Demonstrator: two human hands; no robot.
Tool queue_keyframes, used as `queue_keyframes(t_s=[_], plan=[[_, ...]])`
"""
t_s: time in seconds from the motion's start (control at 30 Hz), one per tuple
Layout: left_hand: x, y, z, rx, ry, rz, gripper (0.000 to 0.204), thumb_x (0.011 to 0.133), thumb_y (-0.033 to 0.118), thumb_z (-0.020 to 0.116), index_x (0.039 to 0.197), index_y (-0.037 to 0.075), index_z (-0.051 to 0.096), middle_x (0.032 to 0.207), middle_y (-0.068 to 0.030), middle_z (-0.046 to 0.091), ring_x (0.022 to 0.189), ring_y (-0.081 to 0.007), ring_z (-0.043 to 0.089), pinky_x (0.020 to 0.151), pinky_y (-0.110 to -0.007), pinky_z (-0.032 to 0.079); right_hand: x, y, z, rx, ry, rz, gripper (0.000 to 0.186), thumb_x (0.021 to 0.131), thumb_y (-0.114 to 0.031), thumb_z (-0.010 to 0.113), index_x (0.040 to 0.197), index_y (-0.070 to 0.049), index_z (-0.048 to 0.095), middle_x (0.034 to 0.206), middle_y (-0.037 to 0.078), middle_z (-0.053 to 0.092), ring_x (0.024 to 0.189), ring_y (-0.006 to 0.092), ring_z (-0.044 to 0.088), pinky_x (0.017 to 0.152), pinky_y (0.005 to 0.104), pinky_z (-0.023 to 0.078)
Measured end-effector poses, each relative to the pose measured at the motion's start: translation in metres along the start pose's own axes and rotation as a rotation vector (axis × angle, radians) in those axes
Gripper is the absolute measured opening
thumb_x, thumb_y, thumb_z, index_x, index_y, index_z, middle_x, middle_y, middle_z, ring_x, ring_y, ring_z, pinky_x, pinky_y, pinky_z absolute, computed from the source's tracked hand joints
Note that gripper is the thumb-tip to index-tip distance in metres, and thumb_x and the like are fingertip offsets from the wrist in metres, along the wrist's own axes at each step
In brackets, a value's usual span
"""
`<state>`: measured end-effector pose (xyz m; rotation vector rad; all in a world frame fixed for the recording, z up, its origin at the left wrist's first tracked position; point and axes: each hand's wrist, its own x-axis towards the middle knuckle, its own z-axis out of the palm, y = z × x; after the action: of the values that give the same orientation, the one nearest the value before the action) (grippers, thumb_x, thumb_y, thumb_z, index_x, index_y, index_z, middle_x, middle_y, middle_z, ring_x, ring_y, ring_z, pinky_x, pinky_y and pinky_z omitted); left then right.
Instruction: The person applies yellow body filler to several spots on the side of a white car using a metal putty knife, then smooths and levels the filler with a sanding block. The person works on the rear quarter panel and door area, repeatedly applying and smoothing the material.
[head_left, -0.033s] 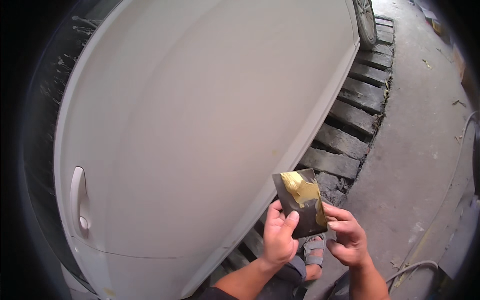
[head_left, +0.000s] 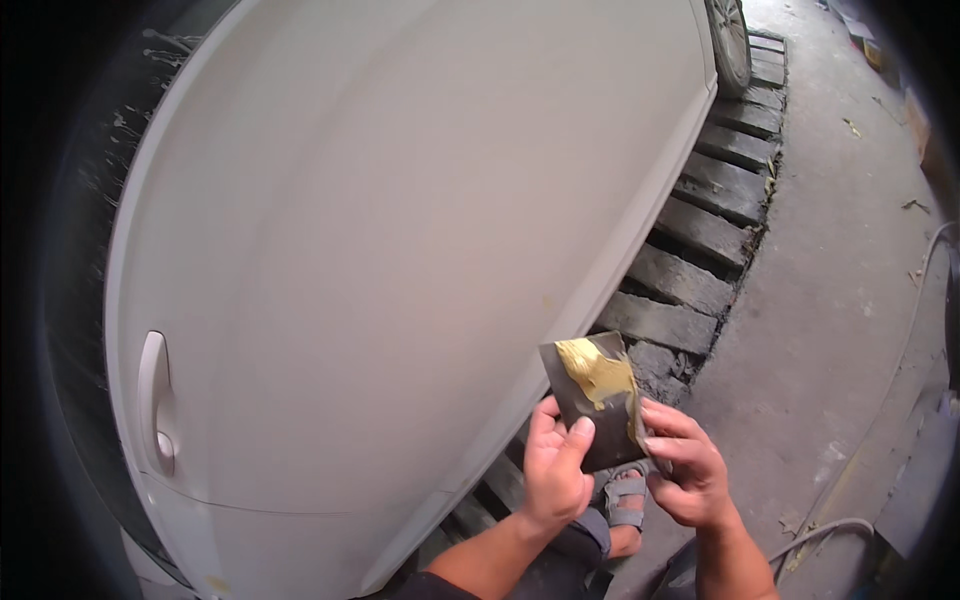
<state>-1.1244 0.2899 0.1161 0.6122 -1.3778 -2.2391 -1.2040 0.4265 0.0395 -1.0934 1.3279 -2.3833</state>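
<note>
My left hand grips a dark, flat square plate by its lower left edge, thumb on top. Yellow putty lies thick on the plate's upper part and streaks down its right side. My right hand is closed at the plate's right edge, fingers bent and thumb below. It pinches a thin dark blade, seen nearly edge-on against the plate; most of it is hidden by the fingers. Both hands are just right of the lower edge of a pale car door.
The door's handle is at the left. Slatted blocks with dark gaps run beside the car toward a wheel. Concrete floor spreads to the right, with a hose on it. My sandalled foot is below the plate.
The plate and both hands have shifted slightly left in the picture. The right fingers have moved against the plate's right edge, where the thin blade now shows more.
</note>
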Motion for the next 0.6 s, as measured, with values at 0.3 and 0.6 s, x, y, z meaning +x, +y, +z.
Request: queue_keyframes(t_s=[0.3,0.6], plan=[[0.008,0.002,-0.015,0.0,0.02,-0.001,0.037,0.095,-0.001,0.052,0.13,0.002,0.043,0.122,-0.0172,0.061,0.112,-0.0273,0.062,0.103,-0.043,0.048,0.007,-0.006,-0.018,-0.437,-0.178,-0.017,0.062,0.063,0.006,0.065,0.122,-0.012,0.068,0.132,0.013,0.058,0.123,0.0379,0.053,0.109,0.0515,0.039],[0.003,0.018,-0.007,0.106,0.03,0.242,0.038,0.098,0.001,0.048,0.134,0.001,0.038,0.129,-0.0162,0.055,0.119,-0.0253,0.055,0.107,-0.043,0.043,0.014,-0.041,-0.028,-0.75,-0.003,0.136,0.042,0.078,-0.005,0.069,0.12,-0.007,0.066,0.133,0.012,0.06,0.12,0.0373,0.053,0.105,0.0489,0.041]])
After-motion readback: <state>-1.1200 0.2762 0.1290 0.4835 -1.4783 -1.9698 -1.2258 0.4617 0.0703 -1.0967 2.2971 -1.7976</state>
